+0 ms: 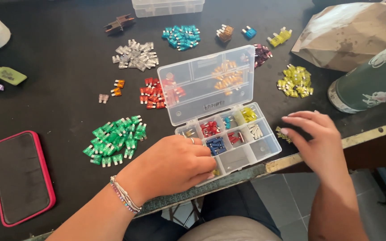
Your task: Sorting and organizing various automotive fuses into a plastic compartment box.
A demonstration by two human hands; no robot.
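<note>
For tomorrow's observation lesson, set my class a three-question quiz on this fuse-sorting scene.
1. True or false: the lid of the box stands open.
2. Which fuses lie nearest the phone? A green B yellow C blue
3. Fill in: the left hand rests on the box's ____ corner, by the table edge.

Key: 1 true. 2 A, the green fuses. 3 near left; the right hand hovers just right of the box.

Bare forearms; beaded bracelets (124,195) on left wrist, ring (192,141) on left hand (173,164), dark trousers (228,214).
</note>
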